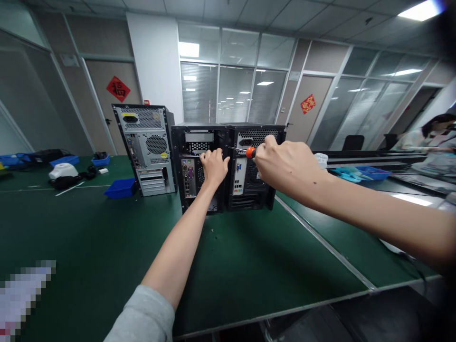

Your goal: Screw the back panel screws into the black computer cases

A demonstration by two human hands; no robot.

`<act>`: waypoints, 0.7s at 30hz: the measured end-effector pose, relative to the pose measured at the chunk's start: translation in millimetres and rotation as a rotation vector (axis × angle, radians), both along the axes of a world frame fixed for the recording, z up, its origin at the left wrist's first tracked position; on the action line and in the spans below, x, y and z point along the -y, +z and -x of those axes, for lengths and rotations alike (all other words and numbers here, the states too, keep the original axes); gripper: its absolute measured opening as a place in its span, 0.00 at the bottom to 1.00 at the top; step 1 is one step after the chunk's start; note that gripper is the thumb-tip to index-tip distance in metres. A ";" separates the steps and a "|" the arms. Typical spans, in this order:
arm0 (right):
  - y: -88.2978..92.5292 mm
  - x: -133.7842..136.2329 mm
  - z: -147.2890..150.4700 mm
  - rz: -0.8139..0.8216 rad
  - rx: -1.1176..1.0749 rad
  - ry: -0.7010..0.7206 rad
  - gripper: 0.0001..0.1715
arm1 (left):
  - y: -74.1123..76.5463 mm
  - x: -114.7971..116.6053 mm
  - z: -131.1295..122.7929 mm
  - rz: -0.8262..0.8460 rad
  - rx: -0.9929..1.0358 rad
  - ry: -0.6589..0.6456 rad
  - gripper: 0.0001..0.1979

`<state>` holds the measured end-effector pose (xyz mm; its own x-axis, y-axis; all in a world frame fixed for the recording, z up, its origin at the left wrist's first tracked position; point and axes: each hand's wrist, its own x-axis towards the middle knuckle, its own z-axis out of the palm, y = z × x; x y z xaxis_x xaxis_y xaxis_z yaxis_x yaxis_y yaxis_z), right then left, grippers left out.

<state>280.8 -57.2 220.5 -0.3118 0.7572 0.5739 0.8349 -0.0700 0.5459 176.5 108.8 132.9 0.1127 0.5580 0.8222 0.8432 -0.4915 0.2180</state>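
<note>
Two black computer cases stand side by side on the green table, rear panels facing me. My left hand is at the back of the left black computer case, fingers bent over the edge below its upper opening. That opening shows a perforated grille inside; ports line the panel below. My right hand is closed around the orange-red handle of a screwdriver. Its thin shaft points left, toward the edge between the two cases; whether the tip touches anything I cannot tell. The right black case is partly behind this hand.
Left of these stands a silver-backed computer tower, with a blue bin beside it. Farther left lie a white-and-black object and more blue trays. A metal strip crosses the green tabletop. Another person sits at far right.
</note>
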 end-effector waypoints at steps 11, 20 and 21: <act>-9.0 -3.0 6.5 0.148 -0.185 -0.056 0.15 | 0.6 0.6 -0.1 -0.008 -0.006 -0.002 0.12; -14.2 -7.3 0.5 0.272 -0.350 -0.097 0.19 | 0.5 -0.1 -0.8 0.004 0.000 -0.004 0.12; -15.4 -7.7 -0.1 0.293 -0.373 -0.100 0.21 | 0.4 -0.2 -0.8 0.004 -0.002 -0.002 0.12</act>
